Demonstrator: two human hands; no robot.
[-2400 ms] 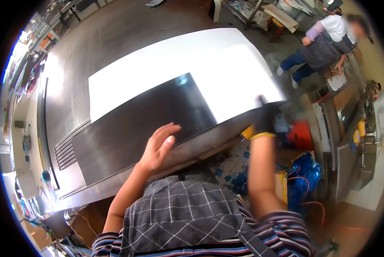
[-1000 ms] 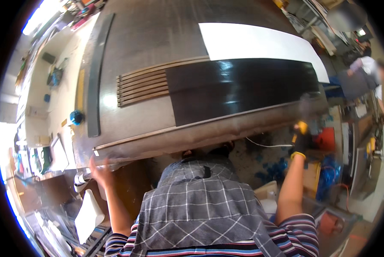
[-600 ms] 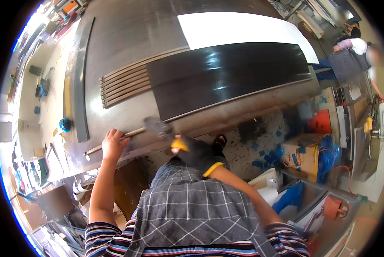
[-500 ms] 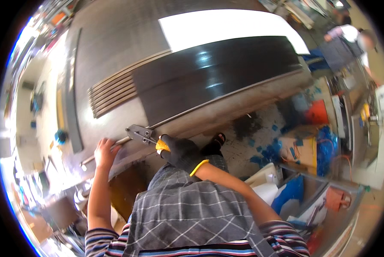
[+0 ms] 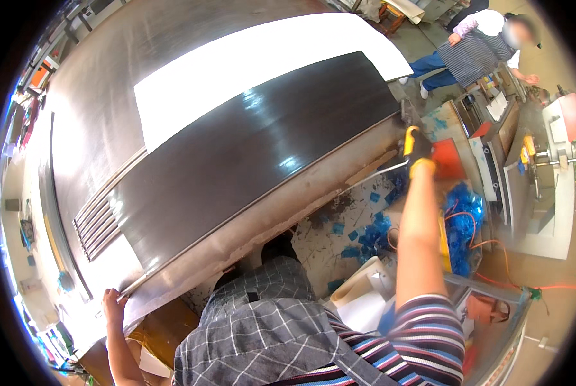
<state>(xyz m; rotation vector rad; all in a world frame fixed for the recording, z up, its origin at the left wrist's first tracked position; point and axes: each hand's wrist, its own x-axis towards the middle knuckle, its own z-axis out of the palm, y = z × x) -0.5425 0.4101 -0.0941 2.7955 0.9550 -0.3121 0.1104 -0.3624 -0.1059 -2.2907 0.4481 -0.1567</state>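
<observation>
My left hand is closed round the near end of a thin metal rod at the lower left of the table. The rod lies along the front edge of a dark, glossy sheet. Out at the right, by the sheet's far right corner, my right hand in a black glove grips a hand tool with a grey metal head and a yellow grip. Motion blurs the tool's head, so its exact contact with the rod cannot be made out. A pale bent bar runs down-left from beside this hand.
A white sheet lies behind the dark one on the big metal table. Several rods lie side by side at its left. Blue scraps and a red box are at lower right. A co-worker stands at upper right.
My right hand has swung with the tool from beside my left hand to the sheet's far right end. The view has shifted right. My left hand stays at the table's left front edge.
</observation>
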